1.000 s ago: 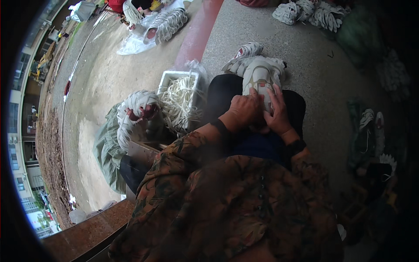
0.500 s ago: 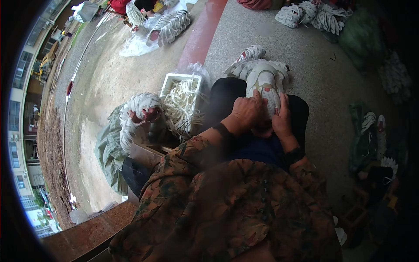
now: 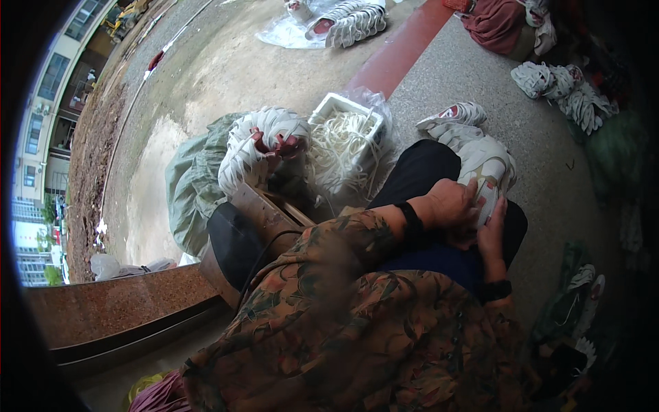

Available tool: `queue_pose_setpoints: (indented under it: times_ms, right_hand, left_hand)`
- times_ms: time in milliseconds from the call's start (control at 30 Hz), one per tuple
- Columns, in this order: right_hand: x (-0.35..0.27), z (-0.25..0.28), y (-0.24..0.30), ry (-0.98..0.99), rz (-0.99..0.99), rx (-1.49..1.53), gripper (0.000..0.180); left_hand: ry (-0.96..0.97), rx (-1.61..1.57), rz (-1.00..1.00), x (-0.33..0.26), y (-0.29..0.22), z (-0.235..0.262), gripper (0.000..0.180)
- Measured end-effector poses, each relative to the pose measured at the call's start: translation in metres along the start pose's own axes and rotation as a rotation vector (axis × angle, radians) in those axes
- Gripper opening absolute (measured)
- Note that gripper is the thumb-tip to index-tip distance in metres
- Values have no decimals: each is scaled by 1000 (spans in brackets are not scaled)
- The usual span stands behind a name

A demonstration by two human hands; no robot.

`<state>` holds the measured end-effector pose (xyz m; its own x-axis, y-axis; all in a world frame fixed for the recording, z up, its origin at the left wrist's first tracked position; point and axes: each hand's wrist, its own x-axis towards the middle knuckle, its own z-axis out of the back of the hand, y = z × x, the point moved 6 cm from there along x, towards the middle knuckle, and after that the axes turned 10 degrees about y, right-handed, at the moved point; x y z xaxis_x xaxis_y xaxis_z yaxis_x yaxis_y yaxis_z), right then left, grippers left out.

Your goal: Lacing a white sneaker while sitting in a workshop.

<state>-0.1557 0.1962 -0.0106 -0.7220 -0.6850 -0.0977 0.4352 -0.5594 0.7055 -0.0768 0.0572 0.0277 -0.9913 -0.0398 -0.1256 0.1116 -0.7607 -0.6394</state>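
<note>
A white and beige shoe upper point(image 3: 489, 191) with small red patches lies over my lap, its toe pointing away from me. My left hand point(image 3: 449, 204) grips its left side with bent fingers, thumb near the throat opening. On the other side, my right hand point(image 3: 491, 232) holds the right edge, thumb laid along it. The part of the upper under my left hand is hidden. Just beyond it, more pale shoe uppers point(image 3: 456, 125) lie in a row past my knees. To the left stands a white foam box point(image 3: 327, 107) heaped with white laces point(image 3: 341, 145).
Left of the box, bundled white shoe uppers point(image 3: 248, 149) rest by a green sack point(image 3: 194, 180) and a wooden box point(image 3: 258, 218). Farther off, more uppers point(image 3: 355, 25) lie on plastic, and bundles point(image 3: 573, 96) sit at far right. A stone ledge point(image 3: 130, 302) runs lower left.
The view has turned, so the surroundings sit differently in the picture. Both hands still hold the upper, and my left hand has curled more closely over its near part.
</note>
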Motion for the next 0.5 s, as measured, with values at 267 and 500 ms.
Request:
queue_pose_setpoints:
  times_ms: [267,500]
  right_hand:
    - [-15,85,-55,-198,-16,-310,51]
    - [-22,65,-123,-134,-175,-119,41]
  left_hand:
    - [-544,-470,485,-88,252,16,22]
    - [-447,-459,794,-141,390,-65,36]
